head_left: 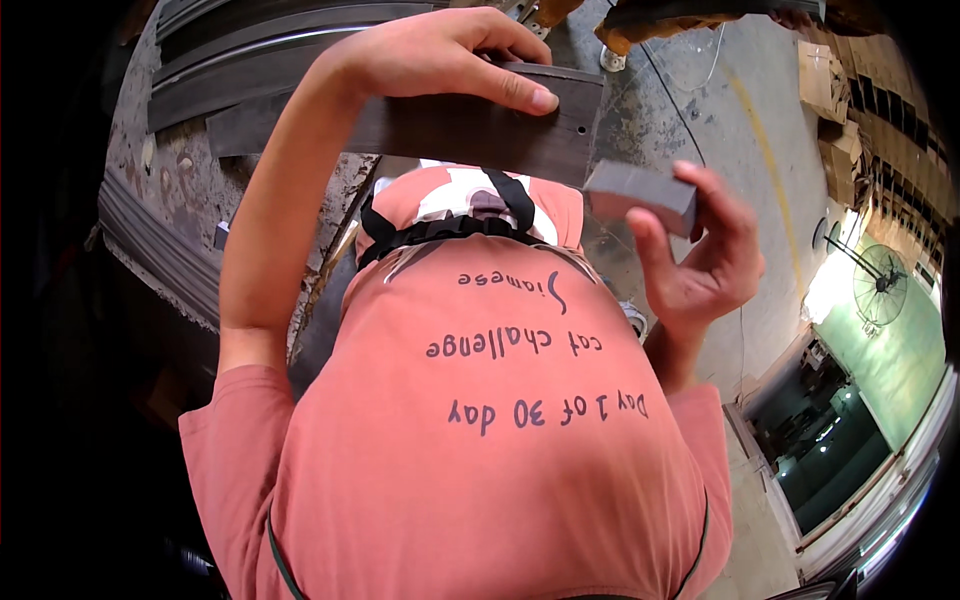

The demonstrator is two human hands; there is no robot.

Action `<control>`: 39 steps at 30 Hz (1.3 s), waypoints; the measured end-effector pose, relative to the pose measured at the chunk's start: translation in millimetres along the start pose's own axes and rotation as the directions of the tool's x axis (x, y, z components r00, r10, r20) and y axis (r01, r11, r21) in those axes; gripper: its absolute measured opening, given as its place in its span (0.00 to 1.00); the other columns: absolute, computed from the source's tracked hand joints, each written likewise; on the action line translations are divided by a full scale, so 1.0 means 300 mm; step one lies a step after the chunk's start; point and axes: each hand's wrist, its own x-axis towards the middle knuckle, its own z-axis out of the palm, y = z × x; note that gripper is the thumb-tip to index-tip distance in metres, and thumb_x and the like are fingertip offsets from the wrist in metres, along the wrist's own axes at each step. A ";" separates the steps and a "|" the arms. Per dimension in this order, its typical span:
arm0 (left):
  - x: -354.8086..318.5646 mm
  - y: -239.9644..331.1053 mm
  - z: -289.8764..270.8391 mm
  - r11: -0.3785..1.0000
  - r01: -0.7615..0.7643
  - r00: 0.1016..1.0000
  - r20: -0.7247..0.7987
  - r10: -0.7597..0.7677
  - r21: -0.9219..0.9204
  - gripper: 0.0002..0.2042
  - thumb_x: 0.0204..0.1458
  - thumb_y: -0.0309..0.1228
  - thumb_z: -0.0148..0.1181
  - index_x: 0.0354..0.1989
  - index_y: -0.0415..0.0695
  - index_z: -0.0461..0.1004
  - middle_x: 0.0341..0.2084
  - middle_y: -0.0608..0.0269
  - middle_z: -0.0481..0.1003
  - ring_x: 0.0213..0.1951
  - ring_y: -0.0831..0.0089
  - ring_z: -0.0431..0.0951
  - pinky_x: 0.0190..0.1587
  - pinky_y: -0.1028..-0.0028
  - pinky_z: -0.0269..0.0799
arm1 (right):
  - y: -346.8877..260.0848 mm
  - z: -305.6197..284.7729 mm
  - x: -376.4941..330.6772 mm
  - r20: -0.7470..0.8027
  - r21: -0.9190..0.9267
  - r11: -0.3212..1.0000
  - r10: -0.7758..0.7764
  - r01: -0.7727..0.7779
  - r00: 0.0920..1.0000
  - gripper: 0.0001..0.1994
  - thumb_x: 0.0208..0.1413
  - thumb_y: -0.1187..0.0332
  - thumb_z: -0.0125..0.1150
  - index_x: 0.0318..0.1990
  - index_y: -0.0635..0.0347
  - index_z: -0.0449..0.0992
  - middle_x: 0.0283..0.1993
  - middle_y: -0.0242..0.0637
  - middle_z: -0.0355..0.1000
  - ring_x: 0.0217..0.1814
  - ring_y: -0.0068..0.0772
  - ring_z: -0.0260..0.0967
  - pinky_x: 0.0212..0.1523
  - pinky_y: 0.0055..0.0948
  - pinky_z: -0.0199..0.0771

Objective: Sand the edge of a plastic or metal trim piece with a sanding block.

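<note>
My left hand [440,58] grips a long, dark grey flat strip [450,130] close to its right end, thumb on the near face and fingers over the far edge. A small hole shows near that end. In my right hand [712,255], between thumb and fingers, is a grey rectangular block [640,192] that looks like a sanding block. Its left end is at the lower right corner of the strip; I cannot tell whether the two touch.
More long dark strips [240,62] lie stacked at the upper left. Another grey bundle [160,250] runs along the left side. Stacked cardboard [825,85] stands at the upper right, above a round fan [880,285]. A cable [672,95] crosses the concrete floor [730,130].
</note>
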 end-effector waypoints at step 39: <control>0.011 0.109 -0.059 0.985 -0.069 0.994 0.069 0.081 -0.157 0.19 0.56 0.41 0.67 0.44 0.35 0.78 0.31 0.72 0.75 0.35 0.85 0.70 0.37 0.80 0.65 | -0.002 0.017 0.059 -0.115 -0.104 0.992 -0.078 0.066 0.990 0.22 0.44 0.72 0.78 0.48 0.63 0.78 0.42 0.39 0.80 0.29 0.26 0.74 0.28 0.22 0.74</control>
